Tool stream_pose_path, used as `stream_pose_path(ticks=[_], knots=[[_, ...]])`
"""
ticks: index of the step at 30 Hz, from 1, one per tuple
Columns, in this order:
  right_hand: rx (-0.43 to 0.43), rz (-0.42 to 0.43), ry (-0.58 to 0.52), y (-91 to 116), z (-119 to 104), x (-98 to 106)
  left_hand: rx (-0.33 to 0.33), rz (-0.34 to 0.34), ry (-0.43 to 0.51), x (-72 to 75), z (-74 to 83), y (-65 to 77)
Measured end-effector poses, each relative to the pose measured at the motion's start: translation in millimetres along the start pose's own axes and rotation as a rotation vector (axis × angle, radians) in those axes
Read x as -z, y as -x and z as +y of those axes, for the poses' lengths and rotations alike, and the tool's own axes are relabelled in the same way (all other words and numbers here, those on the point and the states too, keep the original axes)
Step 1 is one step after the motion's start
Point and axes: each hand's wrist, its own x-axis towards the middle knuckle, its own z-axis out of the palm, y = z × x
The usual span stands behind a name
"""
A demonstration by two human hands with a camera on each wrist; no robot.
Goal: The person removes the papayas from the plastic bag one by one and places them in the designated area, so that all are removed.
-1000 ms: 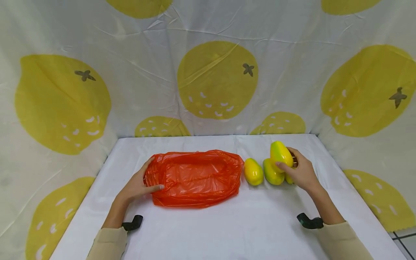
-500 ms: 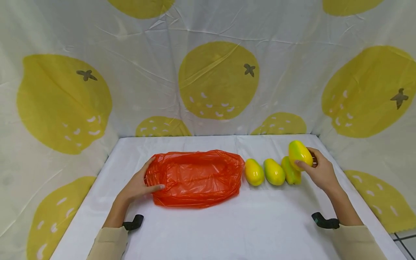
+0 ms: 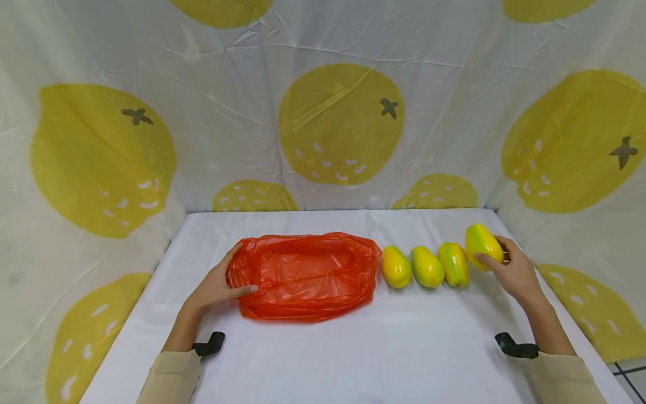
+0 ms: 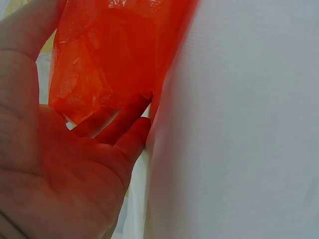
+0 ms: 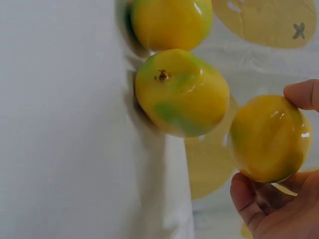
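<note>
A crinkled red plastic bag [image 3: 308, 275] lies spread on the white-covered table. My left hand [image 3: 214, 285] holds its left end, thumb on the front side and fingers around the back. In the left wrist view the fingers [image 4: 132, 137] reach in under the red film. On the right, my right hand [image 3: 517, 275] grips a glossy yellow-green fruit [image 3: 481, 247], oblong like a mango or papaya, between thumb and fingertips. The right wrist view shows this fruit [image 5: 269, 138] raised beside another fruit [image 5: 182, 94], with a gap between them.
Left of the held fruit, three similar fruits stand in a row: one by the bag [image 3: 396, 266], a middle one [image 3: 427, 266] and a ridged one [image 3: 454, 264]. A lemon-print cloth [image 3: 333, 33] encloses the table's back and sides.
My right hand has carried the held fruit to the right, away from over the others, uncovering the row of three. The left hand and the bag have stayed in place.
</note>
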Motion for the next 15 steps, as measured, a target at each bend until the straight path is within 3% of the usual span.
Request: stream_pose_path(ticks=[15], knots=[[-0.087, -0.03, 0.052, 1.3, 26.5, -7.0, 0.008, -0.002, -0.006, -0.1, 0.3, 0.0]])
